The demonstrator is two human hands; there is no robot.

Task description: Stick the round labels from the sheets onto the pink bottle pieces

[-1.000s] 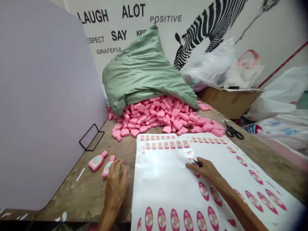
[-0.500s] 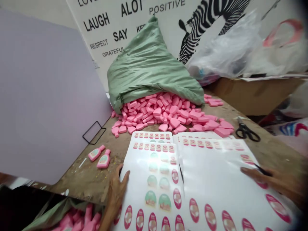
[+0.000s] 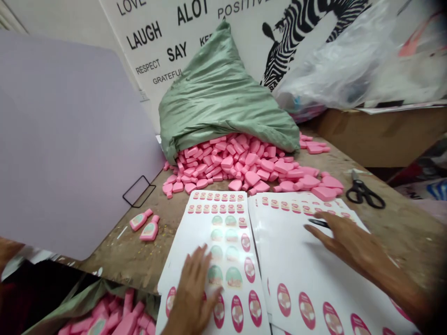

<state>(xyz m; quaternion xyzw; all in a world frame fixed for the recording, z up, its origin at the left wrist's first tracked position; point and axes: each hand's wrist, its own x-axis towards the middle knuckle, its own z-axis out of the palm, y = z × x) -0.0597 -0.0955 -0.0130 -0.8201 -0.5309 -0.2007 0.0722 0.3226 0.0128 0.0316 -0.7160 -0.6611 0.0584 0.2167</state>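
The person's left hand [image 3: 192, 298] lies on a glossy sheet of printed labels [image 3: 209, 237], its fingers spread open and pressing flat near the sheet's lower edge. The right hand [image 3: 352, 246] rests over a stack of label sheets [image 3: 300, 274] just beside it, its fingers closed around a slim black tool [image 3: 318, 223], possibly a pen. Pink oval labels and rows of small ones cover the sheets. Beyond them on the wooden table [image 3: 115, 251], a heap of pink foam bottle shapes [image 3: 237, 163] spills from a green woven sack [image 3: 223, 93]. Two labelled bottle shapes [image 3: 141, 219] lie to the left, black scissors [image 3: 363, 193] lie to the right, and more pink pieces [image 3: 129, 316] fill a sack [image 3: 84, 302] below the table edge.
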